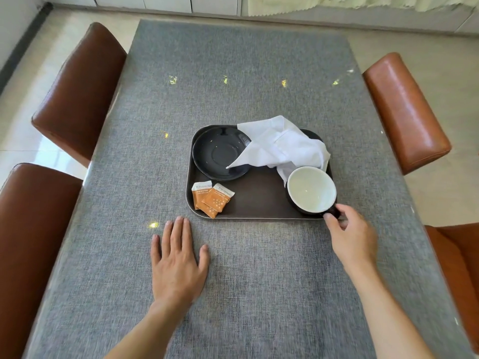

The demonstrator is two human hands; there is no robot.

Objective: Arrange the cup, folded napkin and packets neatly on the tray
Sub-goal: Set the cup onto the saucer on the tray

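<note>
A dark brown tray (259, 200) lies on the grey table. On its front right corner stands a cup (311, 190), black outside and white inside, empty. My right hand (350, 234) pinches the cup's handle at the tray's front right edge. A white napkin (282, 146) lies crumpled across the tray's back right, one corner over a black saucer (217, 154) at the back left. Two orange packets (211, 198) overlap at the front left corner. My left hand (178, 257) rests flat on the table just in front of the tray, fingers spread.
Brown leather chairs stand on both sides of the table: two on the left (77, 92) (31, 242) and two on the right (404, 110) (456, 268). The grey table (233, 73) stretches far beyond the tray.
</note>
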